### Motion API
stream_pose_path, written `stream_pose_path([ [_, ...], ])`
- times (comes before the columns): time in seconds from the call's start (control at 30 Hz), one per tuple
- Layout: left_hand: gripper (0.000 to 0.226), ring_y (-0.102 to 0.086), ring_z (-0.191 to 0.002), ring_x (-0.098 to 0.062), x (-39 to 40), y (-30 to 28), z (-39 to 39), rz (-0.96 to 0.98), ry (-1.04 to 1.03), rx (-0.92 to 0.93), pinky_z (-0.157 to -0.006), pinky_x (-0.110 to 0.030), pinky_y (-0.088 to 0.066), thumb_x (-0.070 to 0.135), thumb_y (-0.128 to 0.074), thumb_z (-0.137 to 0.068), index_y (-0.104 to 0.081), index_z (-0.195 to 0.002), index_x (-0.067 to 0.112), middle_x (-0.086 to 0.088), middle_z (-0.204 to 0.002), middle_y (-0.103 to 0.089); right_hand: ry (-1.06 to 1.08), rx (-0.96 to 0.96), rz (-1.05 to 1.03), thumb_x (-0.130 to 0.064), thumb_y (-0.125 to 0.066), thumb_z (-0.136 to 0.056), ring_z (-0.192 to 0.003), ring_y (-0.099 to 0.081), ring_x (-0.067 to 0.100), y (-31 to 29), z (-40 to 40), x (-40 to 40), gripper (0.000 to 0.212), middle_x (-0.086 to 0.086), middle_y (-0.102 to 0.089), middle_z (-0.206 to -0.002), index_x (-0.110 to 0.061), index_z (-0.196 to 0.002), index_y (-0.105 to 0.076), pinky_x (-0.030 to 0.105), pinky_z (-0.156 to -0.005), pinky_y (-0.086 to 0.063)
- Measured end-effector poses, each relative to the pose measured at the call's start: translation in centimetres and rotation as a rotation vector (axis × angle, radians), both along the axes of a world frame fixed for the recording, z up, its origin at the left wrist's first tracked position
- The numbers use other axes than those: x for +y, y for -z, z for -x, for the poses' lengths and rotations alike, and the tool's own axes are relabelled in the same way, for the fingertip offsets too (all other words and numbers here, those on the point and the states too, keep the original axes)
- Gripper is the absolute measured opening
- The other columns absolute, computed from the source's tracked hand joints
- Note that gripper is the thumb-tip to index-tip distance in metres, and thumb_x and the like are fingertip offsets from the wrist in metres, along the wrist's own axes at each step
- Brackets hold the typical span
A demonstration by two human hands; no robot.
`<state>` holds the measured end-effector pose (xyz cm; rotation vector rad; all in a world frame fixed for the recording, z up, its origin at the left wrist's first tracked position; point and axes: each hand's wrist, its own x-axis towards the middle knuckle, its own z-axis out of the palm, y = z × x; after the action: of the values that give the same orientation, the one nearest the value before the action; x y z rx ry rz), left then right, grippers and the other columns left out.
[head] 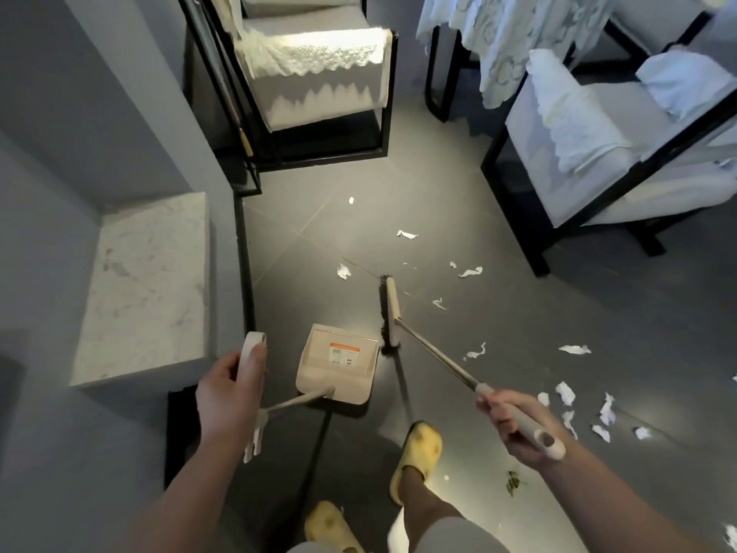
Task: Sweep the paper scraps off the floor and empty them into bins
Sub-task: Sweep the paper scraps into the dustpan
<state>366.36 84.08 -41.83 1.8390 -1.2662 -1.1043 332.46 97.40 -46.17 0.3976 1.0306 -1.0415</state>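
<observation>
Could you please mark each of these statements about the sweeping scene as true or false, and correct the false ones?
1. The right hand grips the broom handle. True.
2. The dustpan already holds a pile of paper scraps. False: its tray shows only a label, and the paper scraps lie on the floor.
3. The left hand holds the dustpan's handle. True.
4. The broom head rests inside the dustpan. False: it sits on the floor, beside the dustpan's far right corner.
5. Most scraps lie to the right of the broom. True.
</observation>
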Motion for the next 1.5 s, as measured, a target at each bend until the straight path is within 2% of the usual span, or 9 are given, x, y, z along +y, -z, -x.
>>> stream_pose_path([
  [0.37,0.032,-0.057,-0.070,-0.028,-5.4,-0.2,10.3,0.031,-0.055,0.027,-0.064,-0.037,-0.046,0.039,-0.057,-0.097,-0.065,-0.079,0.013,-0.015,-0.073,-0.062,-0.054,0.014,-0.070,0.010,-0.088,-0.012,-0.022,-0.043,0.011,-1.6,13.4,-1.9,0.078,0.001,-0.042,-0.039,-0.005,-0.077,-0.047,0.020,-0.024,-0.041],
  [0.57,0.043,-0.052,-0.067,-0.026,-8.1,0.0,11.7,0.038,-0.199,0.028,-0.061,-0.036,-0.041,0.040,-0.055,-0.097,-0.063,-0.079,0.002,-0.019,-0.072,-0.059,-0.062,0.009,0.087,0.005,-0.090,-0.019,-0.027,-0.042,0.006,-1.5,12.8,-9.5,0.068,0.003,-0.043,-0.067,-0.003,-0.079,-0.058,0.016,-0.023,-0.034],
  [0.7,0.043,-0.056,-0.069,-0.027,-11.1,-0.1,11.2,0.064,-0.214,-0.003,-0.063,-0.037,-0.044,0.041,-0.056,-0.097,-0.066,-0.084,0.000,-0.023,-0.080,-0.064,-0.202,0.029,0.067,0.000,-0.057,-0.075,-0.027,-0.041,0.003,-2.0,10.2,-16.5,0.005,-0.002,-0.030,-0.073,-0.004,-0.076,-0.053,0.015,-0.024,-0.035],
  [0.8,0.041,-0.057,-0.073,-0.027,-13.7,0.0,10.4,0.063,-0.200,-0.008,-0.066,-0.037,-0.046,0.040,-0.057,-0.097,-0.066,-0.087,0.001,-0.024,-0.085,-0.066,-0.231,0.029,0.072,-0.001,-0.039,-0.091,-0.030,-0.043,0.003,-1.2,7.7,-21.2,0.014,0.001,-0.044,-0.065,-0.007,-0.081,-0.047,0.014,-0.025,-0.036],
  [0.87,0.036,-0.059,-0.073,-0.027,-15.6,0.0,9.6,0.068,-0.144,-0.023,-0.067,-0.038,-0.047,0.039,-0.058,-0.097,-0.067,-0.084,0.006,-0.022,-0.083,-0.066,-0.217,-0.046,0.069,0.004,-0.051,-0.083,-0.030,-0.045,0.004,-0.9,6.0,-24.4,0.010,0.002,-0.048,-0.060,-0.005,-0.081,-0.048,0.015,-0.025,-0.036],
  [1.0,0.028,-0.063,-0.074,-0.027,-19.9,-0.3,7.0,0.085,-0.036,-0.078,-0.063,-0.034,-0.048,0.037,-0.058,-0.097,-0.068,-0.082,0.015,-0.012,-0.077,-0.067,-0.135,-0.232,0.133,0.017,-0.085,-0.022,-0.031,-0.051,0.009,0.6,2.0,-29.1,0.058,0.004,-0.046,-0.068,0.001,-0.070,-0.057,0.018,-0.025,-0.039],
  [1.23,0.029,-0.065,-0.075,-0.023,-27.5,1.0,3.1,0.019,0.100,-0.113,-0.061,-0.028,-0.046,0.039,-0.060,-0.095,-0.073,-0.090,0.013,-0.005,-0.078,-0.070,-0.294,0.094,-0.085,-0.003,-0.046,-0.092,-0.030,-0.044,0.004,2.7,0.1,-33.0,0.014,0.003,-0.045,-0.066,-0.006,-0.079,-0.049,0.014,-0.026,-0.036],
  [1.4,0.024,-0.065,-0.078,-0.022,-31.2,1.9,3.1,-0.020,0.158,-0.053,-0.061,-0.028,-0.045,0.036,-0.062,-0.094,-0.072,-0.092,0.014,-0.003,-0.080,-0.069,-0.243,0.133,-0.117,-0.001,-0.051,-0.081,-0.030,-0.043,0.006,1.9,0.0,-32.7,0.007,0.002,-0.041,-0.064,-0.008,-0.082,-0.051,0.016,-0.027,-0.039],
  [1.5,0.023,-0.064,-0.076,-0.021,-32.7,1.7,3.5,-0.021,0.188,-0.013,-0.060,-0.028,-0.045,0.031,-0.062,-0.095,-0.071,-0.084,0.013,-0.004,-0.077,-0.069,-0.109,0.014,-0.058,0.003,-0.074,-0.051,-0.030,-0.046,0.007,0.4,0.5,-33.1,0.033,0.001,-0.039,-0.069,-0.008,-0.077,-0.058,0.019,-0.027,-0.043],
])
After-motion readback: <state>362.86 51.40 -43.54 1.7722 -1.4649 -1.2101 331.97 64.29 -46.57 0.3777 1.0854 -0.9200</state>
